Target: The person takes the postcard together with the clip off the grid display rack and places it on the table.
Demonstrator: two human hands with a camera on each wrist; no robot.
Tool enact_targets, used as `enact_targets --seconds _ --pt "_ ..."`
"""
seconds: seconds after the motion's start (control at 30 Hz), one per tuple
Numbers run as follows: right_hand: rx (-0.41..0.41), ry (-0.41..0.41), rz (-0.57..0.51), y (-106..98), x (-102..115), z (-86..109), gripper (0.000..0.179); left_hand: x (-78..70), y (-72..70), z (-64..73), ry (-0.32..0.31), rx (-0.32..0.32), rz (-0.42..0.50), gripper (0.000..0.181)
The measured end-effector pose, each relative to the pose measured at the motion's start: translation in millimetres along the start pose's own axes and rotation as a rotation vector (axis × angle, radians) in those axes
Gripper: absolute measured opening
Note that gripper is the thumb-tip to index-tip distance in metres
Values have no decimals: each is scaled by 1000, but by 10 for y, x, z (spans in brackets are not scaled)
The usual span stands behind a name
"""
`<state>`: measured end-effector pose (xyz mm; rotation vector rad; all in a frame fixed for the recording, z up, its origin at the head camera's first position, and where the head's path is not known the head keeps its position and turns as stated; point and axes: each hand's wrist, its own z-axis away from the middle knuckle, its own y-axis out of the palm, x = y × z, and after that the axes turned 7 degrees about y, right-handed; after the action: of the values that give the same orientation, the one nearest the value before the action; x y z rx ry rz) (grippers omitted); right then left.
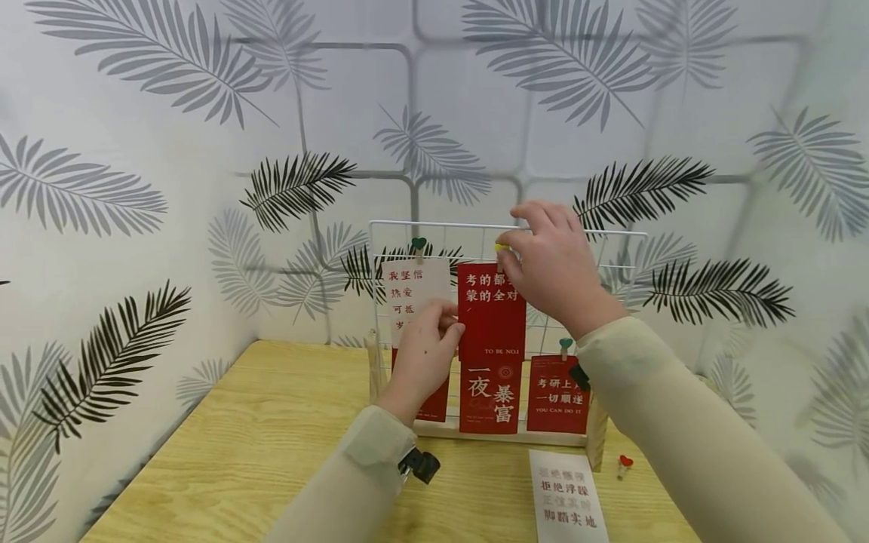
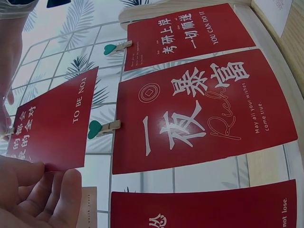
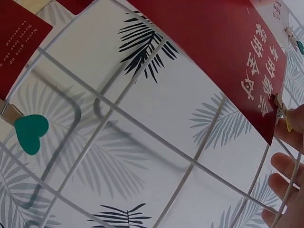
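My left hand (image 1: 429, 348) pinches the left edge of a red card (image 1: 490, 320) with white lettering, high on a white wire grid (image 1: 444, 225). At that card's top, my right hand (image 1: 553, 260) pinches a small wooden clothespin (image 3: 279, 103) with a yellow ornament; its fingers reach around the top wire. In the left wrist view the card tilts away from the grid. Below it hangs another red card (image 2: 204, 114), held by a green-heart clothespin (image 2: 104, 128). A white-and-red card (image 1: 417, 283) hangs to the left, partly behind my left hand.
A smaller red card (image 1: 557, 400) is clipped at the grid's lower right. A white card (image 1: 569, 498) lies on the wooden table (image 1: 271, 422) in front. Near it lies a red-heart clothespin (image 1: 624, 465). The grid stands in a wooden base (image 1: 434, 430) before a leaf-patterned wall.
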<state>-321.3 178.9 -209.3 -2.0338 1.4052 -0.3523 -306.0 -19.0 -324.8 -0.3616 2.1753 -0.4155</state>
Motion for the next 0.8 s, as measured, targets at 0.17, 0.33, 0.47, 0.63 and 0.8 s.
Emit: enact_targets --seconds 0.17,0.33,0.47,0.63,0.8 --pt "-3 5 -2 17 -3 15 22 -13 -4 -2 7 -2 -10 22" --pt "4 18 -17 20 -1 19 20 -9 -12 -5 21 -7 -19 19" --pt "2 27 -24 15 0 17 19 -4 -18 -11 32 -10 -26 19" --pt "2 33 -20 2 12 7 20 -11 -29 -24 29 -12 -19 18" --pt "-1 39 -27 -5 23 1 18 -21 -39 -31 26 -11 -5 16"
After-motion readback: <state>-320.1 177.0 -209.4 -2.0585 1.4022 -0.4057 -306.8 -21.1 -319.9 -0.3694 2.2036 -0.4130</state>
